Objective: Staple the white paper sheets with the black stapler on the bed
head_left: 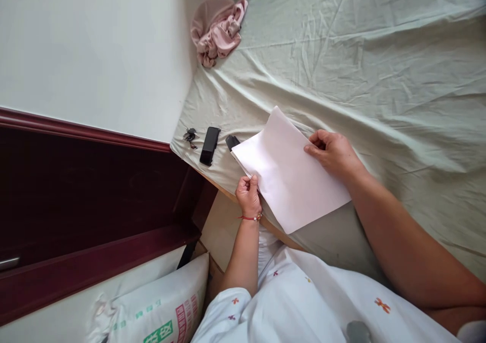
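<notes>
White paper sheets (292, 176) are held between my two hands above the near edge of the bed, the top one curling up at its far corner. My left hand (248, 195) pinches their left edge with the thumb on top. At the opposite edge, my right hand (334, 153) grips the paper between thumb and fingers. A small black object (232, 142) pokes out from behind the paper's left corner, mostly hidden. Left of it lie a black rectangular case (209, 146) and a bunch of keys (190, 137).
Under all this spreads a wrinkled pale green sheet (379, 79). A crumpled pink cloth (220, 31) lies by the white wall (94, 54). Dark red wooden furniture (94, 191) stands at left, with a printed white sack (163, 302) below it.
</notes>
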`<action>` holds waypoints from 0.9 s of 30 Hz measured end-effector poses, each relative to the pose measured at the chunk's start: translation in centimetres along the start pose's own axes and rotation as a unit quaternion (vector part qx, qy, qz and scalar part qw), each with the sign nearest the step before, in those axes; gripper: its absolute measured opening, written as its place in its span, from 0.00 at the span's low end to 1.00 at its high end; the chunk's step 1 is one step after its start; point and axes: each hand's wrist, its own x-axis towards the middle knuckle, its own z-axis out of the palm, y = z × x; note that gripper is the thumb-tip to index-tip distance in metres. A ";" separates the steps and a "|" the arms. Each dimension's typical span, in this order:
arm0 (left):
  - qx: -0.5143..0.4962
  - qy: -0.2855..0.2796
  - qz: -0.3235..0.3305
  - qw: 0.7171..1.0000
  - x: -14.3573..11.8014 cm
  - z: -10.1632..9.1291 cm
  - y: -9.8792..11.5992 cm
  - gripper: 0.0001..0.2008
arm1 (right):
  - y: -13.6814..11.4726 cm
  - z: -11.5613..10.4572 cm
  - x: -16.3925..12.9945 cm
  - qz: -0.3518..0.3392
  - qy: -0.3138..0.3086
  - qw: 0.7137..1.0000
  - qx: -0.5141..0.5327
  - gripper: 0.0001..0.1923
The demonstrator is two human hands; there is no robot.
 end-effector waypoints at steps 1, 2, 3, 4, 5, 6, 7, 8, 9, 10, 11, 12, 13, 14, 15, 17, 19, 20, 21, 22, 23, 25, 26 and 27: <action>0.005 0.001 0.005 1.000 -0.1 0.0 -0.1 0.26 | 0.0 0.0 0.0 -0.003 -0.001 1.000 -0.007 0.05; 0.007 0.001 0.011 1.000 -0.1 0.0 -0.1 0.26 | 0.0 -0.1 0.0 -0.004 -0.002 1.000 -0.014 0.05; 0.007 0.001 0.016 1.000 -0.1 0.0 -0.2 0.26 | 0.0 -0.1 0.0 -0.004 -0.003 1.000 -0.022 0.05; 0.006 0.001 0.019 1.000 -0.2 0.0 -0.2 0.25 | -0.1 -0.2 0.0 -0.001 -0.005 1.000 -0.029 0.05; 0.005 0.002 0.023 1.000 -0.2 -0.1 -0.3 0.25 | -0.1 -0.2 0.0 0.004 -0.007 0.999 -0.037 0.06; 0.005 0.002 0.024 1.000 -0.2 -0.1 -0.3 0.24 | -0.2 -0.3 0.0 0.009 -0.009 0.999 -0.045 0.06; 0.004 0.002 0.025 1.000 -0.2 -0.2 -0.3 0.23 | -0.2 -0.3 -0.1 0.013 -0.010 0.998 -0.053 0.07; 0.001 0.002 0.023 1.000 -0.3 -0.2 -0.2 0.23 | -0.2 -0.4 -0.1 0.015 -0.011 0.998 -0.061 0.08; -0.005 0.002 0.020 1.000 -0.3 -0.2 -0.2 0.21 | -0.3 -0.4 -0.1 0.017 -0.012 0.998 -0.067 0.08; -0.014 0.003 0.018 1.000 -0.3 -0.1 -0.1 0.20 | -0.3 -0.4 -0.1 0.018 -0.012 0.997 -0.070 0.09; -0.026 0.004 0.017 1.000 -0.3 -0.1 -0.1 0.19 | -0.3 -0.4 -0.1 0.019 -0.012 0.997 -0.073 0.09; -0.037 0.005 0.016 0.999 -0.3 0.0 0.0 0.18 | -0.3 -0.5 -0.1 0.022 -0.012 0.997 -0.075 0.10; -0.046 0.007 0.017 0.999 -0.3 0.1 0.1 0.19 | -0.3 -0.5 -0.2 0.024 -0.011 0.997 -0.077 0.10; -0.053 0.010 0.018 0.998 -0.2 0.2 0.2 0.21 | -0.4 -0.5 -0.2 0.026 -0.010 0.997 -0.078 0.11; -0.056 0.013 0.021 0.998 -0.2 0.3 0.3 0.24 | -0.4 -0.5 -0.2 0.027 -0.009 0.997 -0.078 0.11; -0.055 0.019 0.028 0.998 -0.2 0.4 0.4 0.29 | -0.5 -0.5 -0.2 0.022 -0.007 0.997 -0.077 0.12; -0.044 0.021 0.035 0.998 -0.2 0.4 0.5 0.29 | -0.5 -0.5 -0.2 0.011 -0.002 0.997 -0.075 0.13; -0.039 0.021 0.035 0.998 -0.2 0.5 0.6 0.28 | -0.4 -0.5 -0.1 0.005 0.001 0.997 -0.074 0.13; -0.036 0.021 0.034 0.999 -0.2 0.5 0.6 0.26 | -0.4 -0.4 -0.1 0.001 0.004 0.997 -0.073 0.13; -0.034 0.022 0.033 0.999 -0.2 0.5 0.6 0.26 | -0.4 -0.4 -0.1 -0.003 0.006 0.997 -0.072 0.12; -0.033 0.023 0.032 0.999 -0.2 0.5 0.7 0.25 | -0.3 -0.4 0.0 -0.007 0.008 0.997 -0.070 0.12; -0.032 0.023 0.031 0.999 -0.2 0.6 0.8 0.25 | -0.3 -0.4 0.0 -0.014 0.010 0.998 -0.063 0.12; -0.031 0.022 0.031 0.999 -0.2 0.6 0.8 0.25 | -0.2 -0.4 -0.1 -0.018 0.010 0.998 -0.058 0.12; -0.030 0.022 0.031 0.999 -0.2 0.6 0.9 0.24 | -0.2 -0.5 -0.1 -0.020 0.010 0.998 -0.052 0.12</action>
